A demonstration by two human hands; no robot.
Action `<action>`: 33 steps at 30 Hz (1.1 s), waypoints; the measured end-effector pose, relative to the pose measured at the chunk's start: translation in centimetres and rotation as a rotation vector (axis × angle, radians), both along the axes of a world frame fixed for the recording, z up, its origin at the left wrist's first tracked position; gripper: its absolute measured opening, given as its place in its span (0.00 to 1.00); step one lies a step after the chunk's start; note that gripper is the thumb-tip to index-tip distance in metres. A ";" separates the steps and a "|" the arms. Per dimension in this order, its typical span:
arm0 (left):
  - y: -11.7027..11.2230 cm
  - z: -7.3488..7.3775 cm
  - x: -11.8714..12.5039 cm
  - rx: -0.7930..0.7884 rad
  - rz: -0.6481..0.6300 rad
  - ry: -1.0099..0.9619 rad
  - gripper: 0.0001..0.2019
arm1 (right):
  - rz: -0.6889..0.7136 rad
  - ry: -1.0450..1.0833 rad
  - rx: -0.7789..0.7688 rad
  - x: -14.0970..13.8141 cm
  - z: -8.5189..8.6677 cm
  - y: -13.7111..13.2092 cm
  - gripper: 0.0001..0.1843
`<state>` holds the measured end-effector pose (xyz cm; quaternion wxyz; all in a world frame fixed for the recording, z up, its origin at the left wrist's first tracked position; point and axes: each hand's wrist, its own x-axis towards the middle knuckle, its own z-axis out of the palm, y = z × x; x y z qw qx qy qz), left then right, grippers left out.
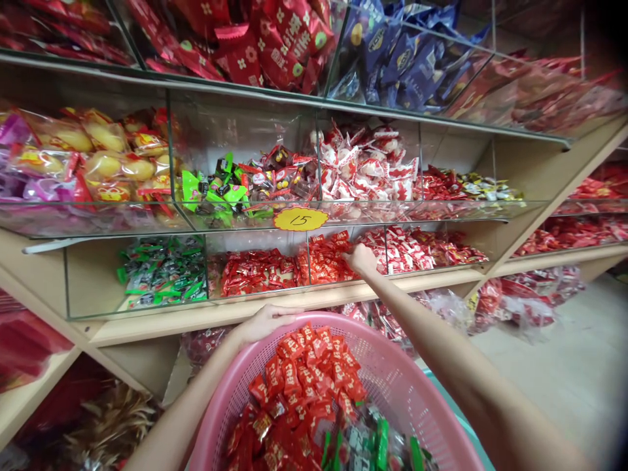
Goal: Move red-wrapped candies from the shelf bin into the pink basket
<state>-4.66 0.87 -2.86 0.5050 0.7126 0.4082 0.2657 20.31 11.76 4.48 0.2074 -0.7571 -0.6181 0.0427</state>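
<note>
A pink plastic basket stands before the shelf, holding red wrapped candies and green-and-clear wrapped candies. My left hand is closed over its far left rim, against the wooden shelf edge; the thumb is hidden. Inside a low glass-fronted compartment, my right hand touches a pile of orange-red wrapped candies. Its fingers are curled, and whatever they hold is hidden.
Glass dividers and a front pane bound the lower compartments. Green-wrapped candies lie left, white-and-red ones right. A yellow tag marked 15 hangs above. Blue packets fill an upper bin. Bagged goods sit below right.
</note>
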 end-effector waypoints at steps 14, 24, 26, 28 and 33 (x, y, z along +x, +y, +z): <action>-0.1 -0.2 -0.2 0.005 0.002 0.004 0.22 | -0.115 0.178 -0.086 -1.1 -1.1 1.2 0.19; 0.3 -0.7 -0.4 0.047 -0.016 0.006 0.21 | 0.061 0.311 0.031 1.0 -0.1 -1.2 0.12; 0.3 -0.7 -0.3 0.040 -0.013 0.012 0.21 | 0.177 0.379 0.081 1.6 0.5 -3.3 0.15; 0.2 -0.6 -0.3 0.032 -0.008 0.015 0.21 | 0.369 0.502 0.144 2.1 1.0 -6.1 0.18; -0.2 0.1 0.1 0.024 -0.014 -0.002 0.21 | 0.654 0.605 0.026 2.2 -0.1 -14.1 0.15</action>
